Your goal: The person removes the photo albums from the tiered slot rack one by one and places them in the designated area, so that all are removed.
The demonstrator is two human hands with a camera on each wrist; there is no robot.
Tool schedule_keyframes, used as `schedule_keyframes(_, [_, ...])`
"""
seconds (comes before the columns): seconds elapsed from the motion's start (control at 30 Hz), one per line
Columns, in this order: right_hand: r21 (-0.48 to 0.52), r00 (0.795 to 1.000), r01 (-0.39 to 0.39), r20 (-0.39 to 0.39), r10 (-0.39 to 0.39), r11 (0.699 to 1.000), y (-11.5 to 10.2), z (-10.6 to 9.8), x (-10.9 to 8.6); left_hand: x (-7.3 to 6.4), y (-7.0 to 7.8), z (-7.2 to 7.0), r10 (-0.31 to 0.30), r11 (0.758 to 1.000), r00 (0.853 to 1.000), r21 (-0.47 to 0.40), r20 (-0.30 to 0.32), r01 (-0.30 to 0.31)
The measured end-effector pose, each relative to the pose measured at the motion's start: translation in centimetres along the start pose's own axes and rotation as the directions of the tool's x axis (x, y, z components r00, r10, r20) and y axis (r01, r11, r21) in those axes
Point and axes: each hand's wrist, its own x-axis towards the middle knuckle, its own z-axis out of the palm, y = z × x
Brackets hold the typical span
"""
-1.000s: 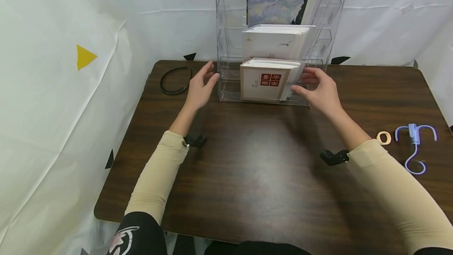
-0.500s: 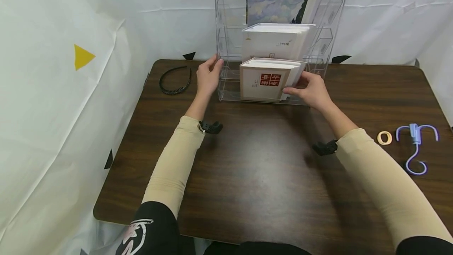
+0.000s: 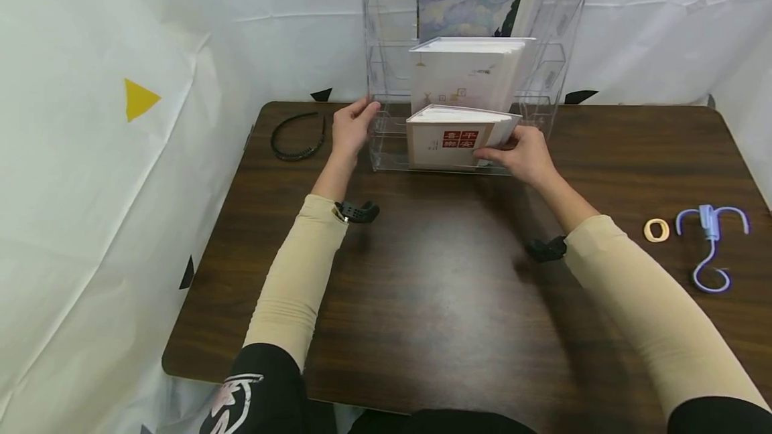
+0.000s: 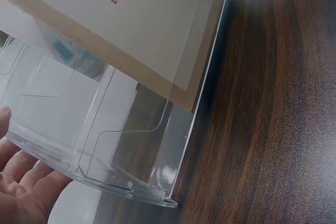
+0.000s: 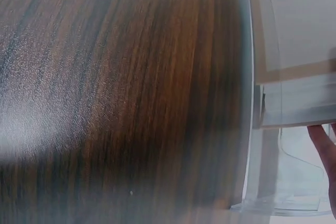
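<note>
A clear acrylic tiered display rack stands at the table's back edge with books on its tiers. In the lowest tier sits a white book with a tan border and red character squares. My right hand grips this book at its right side, thumb on the front cover and fingers behind. The book's top leans toward me. My left hand holds the rack's left side; in the left wrist view its thumb and fingers lie on either side of the clear edge.
Behind the front book stand a white book and a purple-blue patterned book on higher tiers. A black headband lies at the left. On the right are a beige ring and a lilac hook hanger.
My left hand has moved right onto the rack's side. My right hand has closed around the front book and moved slightly left. The book's top has tipped forward, showing more of the book behind.
</note>
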Motion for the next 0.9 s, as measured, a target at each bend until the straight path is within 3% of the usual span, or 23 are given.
schedule_keyframes(0.17, [0.01,1.0,0.019,-0.013,-0.019,1.0,0.0,0.1,0.0,0.2,0.0,0.1,-0.025,0.999,1.0,-0.033,0.019,0.025])
schedule_keyframes(0.37, [0.007,0.99,0.129,-0.051,-0.128,0.992,-1.1,-0.5,-0.6,0.6,-0.2,-0.2,-0.049,0.998,0.998,-0.027,0.043,0.05])
schedule_keyframes(0.47, [0.022,0.979,0.189,-0.077,-0.186,0.982,-2.2,-1.7,-1.4,0.7,-0.2,-0.3,-0.058,0.998,0.997,-0.028,0.054,0.06])
schedule_keyframes(0.63, [0.177,0.96,0.241,-0.185,-0.208,0.954,-3.0,-5.2,-3.7,0.7,-0.1,-0.2,-0.067,0.996,0.996,-0.06,0.056,0.07])
schedule_keyframes(0.7, [0.315,0.949,0.257,-0.263,-0.176,0.914,-2.7,-6.9,-4.6,0.6,0.0,-0.2,-0.067,0.995,0.996,-0.07,0.056,0.071])
schedule_keyframes(0.77, [0.458,0.931,0.272,-0.349,-0.11,0.847,-2.2,-8.6,-5.6,0.5,0.0,-0.1,-0.073,0.995,0.996,-0.065,0.055,0.076])
schedule_keyframes(0.9, [0.672,0.883,0.296,-0.463,0.074,0.679,-1.1,-11.9,-7.0,0.3,0.0,-0.4,-0.087,0.994,0.995,-0.061,0.043,0.09])
